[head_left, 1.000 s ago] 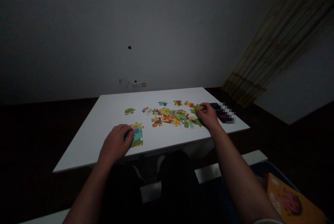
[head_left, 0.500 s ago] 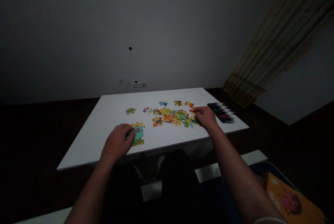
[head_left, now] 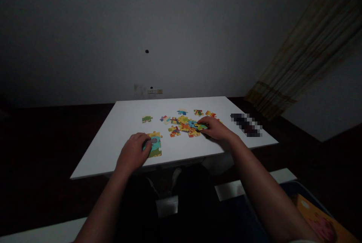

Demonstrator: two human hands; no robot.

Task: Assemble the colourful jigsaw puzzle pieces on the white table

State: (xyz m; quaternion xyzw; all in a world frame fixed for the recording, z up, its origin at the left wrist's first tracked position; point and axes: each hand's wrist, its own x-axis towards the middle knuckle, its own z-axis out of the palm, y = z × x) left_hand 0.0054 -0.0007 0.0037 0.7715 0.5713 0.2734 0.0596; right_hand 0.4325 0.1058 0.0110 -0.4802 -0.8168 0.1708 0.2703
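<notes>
My left hand (head_left: 135, 151) lies over the left edge of a small joined block of jigsaw pieces (head_left: 156, 145), yellow, teal and green, near the table's front edge. Its thumb and fingers are apart and the hand covers part of the block. My right hand (head_left: 214, 127) reaches in at the right side of a loose pile of jigsaw pieces (head_left: 184, 123). Between its thumb and fingers is a green jigsaw piece (head_left: 201, 126); whether more pieces are gripped with it is hidden.
On the white table (head_left: 113, 126) a single green piece (head_left: 146, 119) lies left of the pile. Several loose pieces, one of them blue (head_left: 182, 112), lie behind it. A dark pixelated object (head_left: 246, 124) is at the right. An orange box (head_left: 316, 216) stands lower right.
My right hand has moved left from the pile's right edge, with thumb and fingers now around a green piece. My left hand stays on the joined block. The view has shifted slightly.
</notes>
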